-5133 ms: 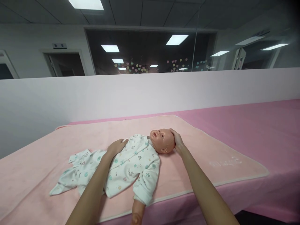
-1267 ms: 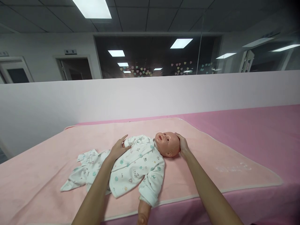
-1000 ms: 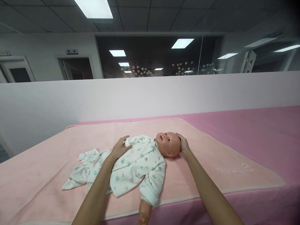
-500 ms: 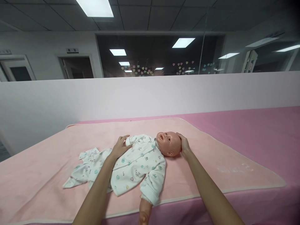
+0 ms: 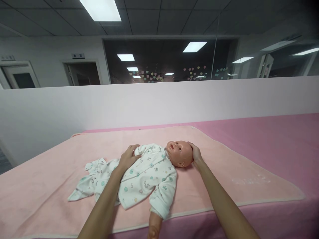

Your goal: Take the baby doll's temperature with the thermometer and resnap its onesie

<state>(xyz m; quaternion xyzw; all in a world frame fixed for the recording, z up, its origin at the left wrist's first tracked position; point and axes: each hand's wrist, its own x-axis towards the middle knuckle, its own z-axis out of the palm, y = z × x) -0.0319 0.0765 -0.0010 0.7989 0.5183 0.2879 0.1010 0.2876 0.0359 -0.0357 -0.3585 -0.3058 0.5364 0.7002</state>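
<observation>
A baby doll (image 5: pixel 178 153) lies on its back across a peach blanket (image 5: pixel 214 186), its head to the right and its mouth open. It wears a white printed top (image 5: pixel 142 176), and its near arm sticks out of the sleeve toward me. My left hand (image 5: pixel 129 157) is closed loosely round the doll's far arm at the sleeve cuff; the fingertips are partly hidden. My right hand (image 5: pixel 195 153) cups the crown of the doll's head. Matching printed trousers (image 5: pixel 86 184) spread flat to the left, partly behind my left forearm.
Pink cloth (image 5: pixel 269 139) covers the surface under the blanket. A low white partition (image 5: pixel 159 103) runs along the far side. Behind it are a large window (image 5: pixel 171 59) with heart stickers and a doorway (image 5: pixel 86 73).
The whole view has shifted down very slightly. Both hands keep their places on the doll, and the doll has not visibly moved.
</observation>
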